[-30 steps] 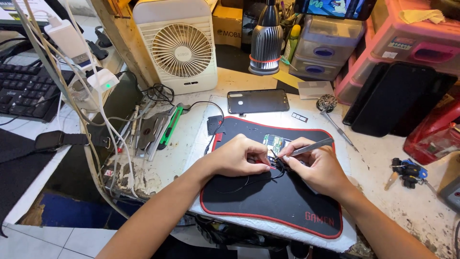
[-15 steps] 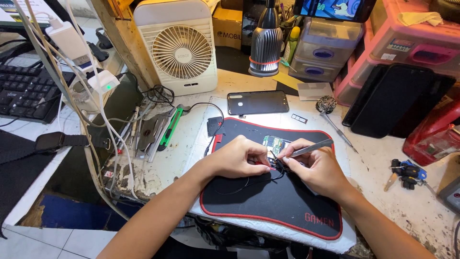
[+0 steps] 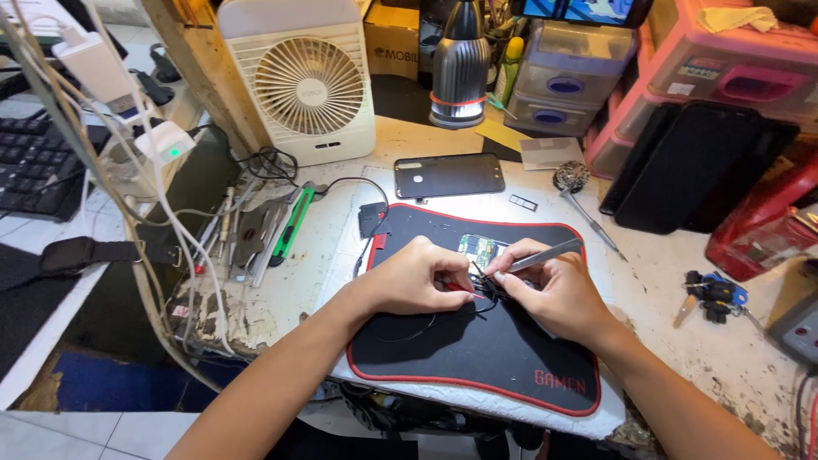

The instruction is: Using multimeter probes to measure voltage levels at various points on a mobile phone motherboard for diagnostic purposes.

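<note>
Both my hands meet over a black mat with a red rim. My left hand pinches a small black part with thin black wires. My right hand grips metal tweezers, their tips pointing left at that part. Just beyond my fingers lies a small green circuit board. A thin black wire loops across the mat below my left hand.
A dark phone back cover lies beyond the mat, a white fan behind it. Hand tools and a green-handled cutter lie to the left, a screwdriver to the right. Cables hang at left; plastic drawers stand at the back right.
Both hands stay over the mat on the small part; the view has shifted slightly.
</note>
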